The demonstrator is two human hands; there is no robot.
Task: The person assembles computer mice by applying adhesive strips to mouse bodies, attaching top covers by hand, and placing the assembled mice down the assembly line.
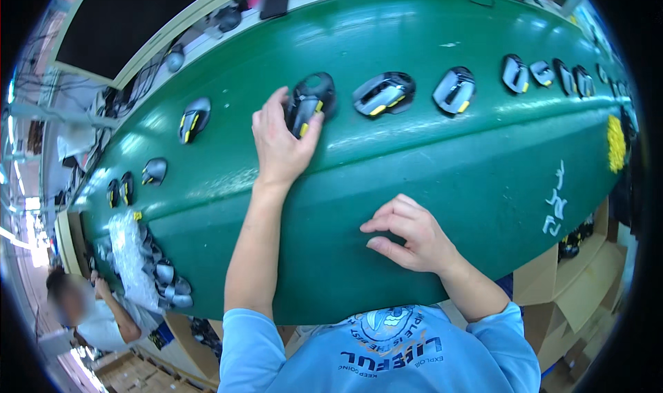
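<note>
My left hand point(282, 144) reaches over the green work surface with thumb and fingers on either side of a computer mouse point(314, 96), black and grey with yellow strips along its side. The mouse rests on the surface or just above it; I cannot tell which. My right hand point(414, 237) hovers nearer my body with nothing in it, its fingers loosely bent and the thumb apart. Rightward of the held mouse lie a second mouse point(385, 94) and a third mouse point(454, 90). Another mouse point(195, 120) lies to the left.
Several more mice point(515, 74) trail off along the green belt point(387, 151) at the far right. A plastic bag point(131, 255) lies beside grey shells point(166, 275) at the left. A yellow bundle point(616, 144) sits at the right edge, cardboard boxes point(552, 282) below. A co-worker point(103, 310) sits lower left.
</note>
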